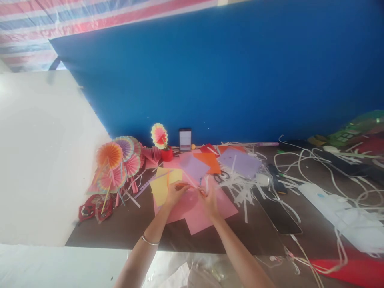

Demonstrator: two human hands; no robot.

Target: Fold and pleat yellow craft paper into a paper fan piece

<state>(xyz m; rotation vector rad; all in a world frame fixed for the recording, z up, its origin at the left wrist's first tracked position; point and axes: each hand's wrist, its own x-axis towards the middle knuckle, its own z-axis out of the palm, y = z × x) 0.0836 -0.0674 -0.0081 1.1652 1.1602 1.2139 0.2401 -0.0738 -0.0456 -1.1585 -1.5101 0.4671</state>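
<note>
My left hand (177,193) and my right hand (209,198) are close together over pink paper sheets (196,222), fingers pinched. A narrow pale pink paper strip (192,182) runs between the fingertips, and both hands seem to grip it; the fingers partly hide it. Beside my left hand lies yellow paper (159,188), with a thin orange strip across it. Just beyond the hands are a lilac sheet (195,167) and an orange sheet (210,161). Dark-handled scissors (222,177) rest to the right of my right hand.
Pleated paper rosettes (109,155) on sticks crowd the left, above red packets (95,208). A red pot (167,154) holds another rosette near the blue partition (210,80). White paper scraps (240,186), a black phone (279,214) and tangled white cables (303,168) cover the right.
</note>
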